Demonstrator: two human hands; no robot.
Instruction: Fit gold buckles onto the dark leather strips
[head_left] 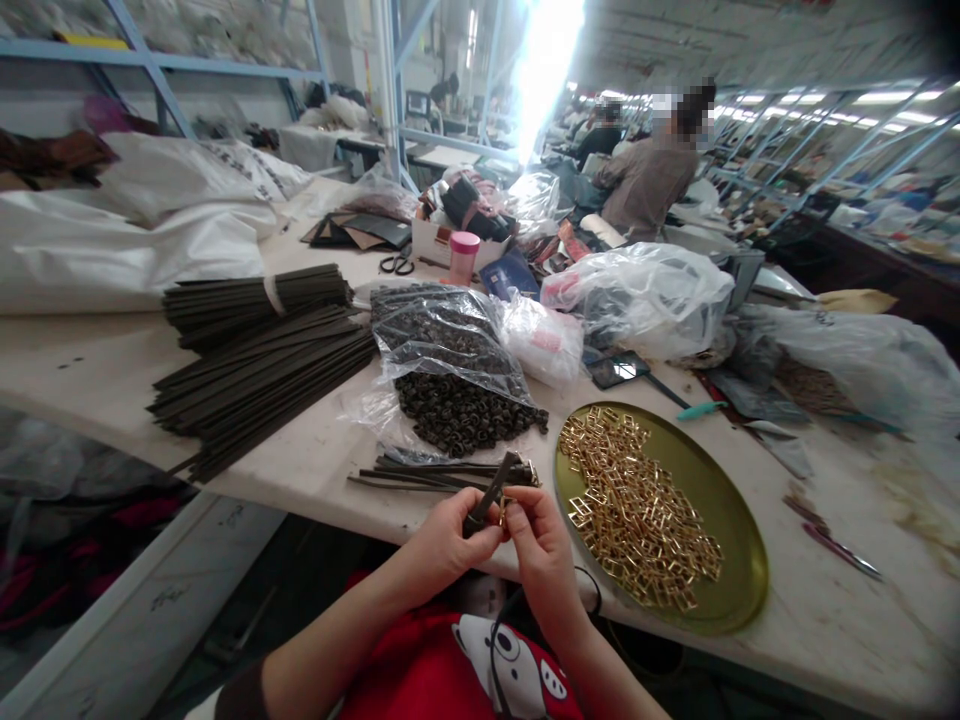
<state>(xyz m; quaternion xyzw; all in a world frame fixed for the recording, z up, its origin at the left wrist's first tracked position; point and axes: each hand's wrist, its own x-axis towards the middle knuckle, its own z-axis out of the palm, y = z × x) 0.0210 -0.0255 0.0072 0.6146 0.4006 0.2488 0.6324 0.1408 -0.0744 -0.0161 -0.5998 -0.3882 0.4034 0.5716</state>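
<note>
The left hand (pixel 442 545) pinches a dark strap (pixel 491 490); the right hand (pixel 536 535), closed, seemingly holds a small gold buckle (pixel 504 512) against it. The buckle tray (pixel 739 530) sits just right, on the worktop (pixel 300 470).

Gold buckles (pixel 637 505) on brass-yellow tray (pixel 739 600); dark brown straps (pixel 262 350); pink-lidded jar (pixel 463 255); white table (pixel 112 370).

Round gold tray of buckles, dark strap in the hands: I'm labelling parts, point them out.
Round gold tray (pixel 739 530), head view, bare right inner surface.
Dark strap (pixel 491 490), head view, middle, above left hand's fingers.
</note>
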